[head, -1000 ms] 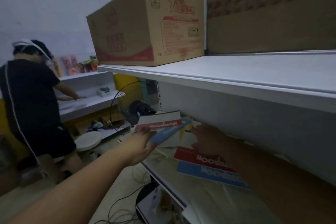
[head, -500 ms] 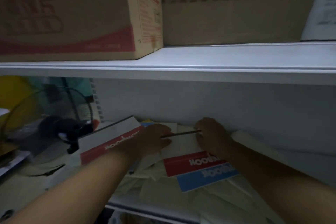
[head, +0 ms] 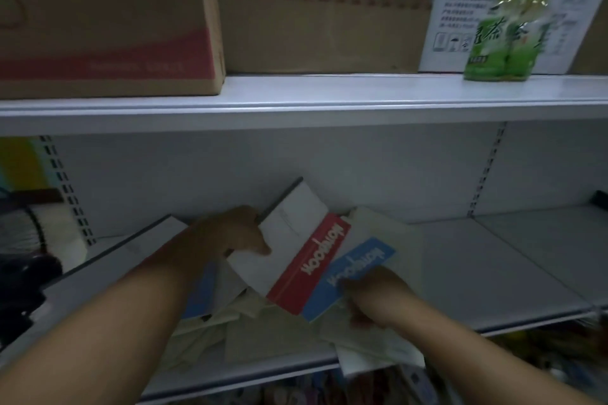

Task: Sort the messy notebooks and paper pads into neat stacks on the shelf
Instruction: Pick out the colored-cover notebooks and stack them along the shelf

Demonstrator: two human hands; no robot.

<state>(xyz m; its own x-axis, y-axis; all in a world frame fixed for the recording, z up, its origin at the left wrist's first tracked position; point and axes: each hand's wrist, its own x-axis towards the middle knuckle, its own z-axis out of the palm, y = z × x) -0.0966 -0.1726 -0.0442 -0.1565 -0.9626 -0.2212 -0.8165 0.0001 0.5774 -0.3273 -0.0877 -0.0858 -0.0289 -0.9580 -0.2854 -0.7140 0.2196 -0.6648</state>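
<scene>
A white notebook with a red band (head: 307,260) lies tilted over a blue-banded notebook (head: 353,268) on the white lower shelf (head: 493,276). My left hand (head: 230,237) grips the red-banded notebook's upper left edge. My right hand (head: 375,296) holds the lower right corner of the blue-banded notebook. Cream paper pads (head: 378,348) lie scattered under and around both notebooks. Another notebook (head: 128,250) with a dark spine lies flat at the left, partly hidden by my left arm.
On the upper shelf (head: 296,102) stand a cardboard box with a red band (head: 105,20), a taped cardboard box (head: 322,10) and a green tea bottle pack (head: 506,33). A fan (head: 26,233) is at the far left. Bare shelf extends to the right.
The view swung right along the shelf. My left hand went from the notebook at the left to the red-banded notebook. My right hand dropped to the blue-banded notebook's corner, and both notebooks now sit tilted.
</scene>
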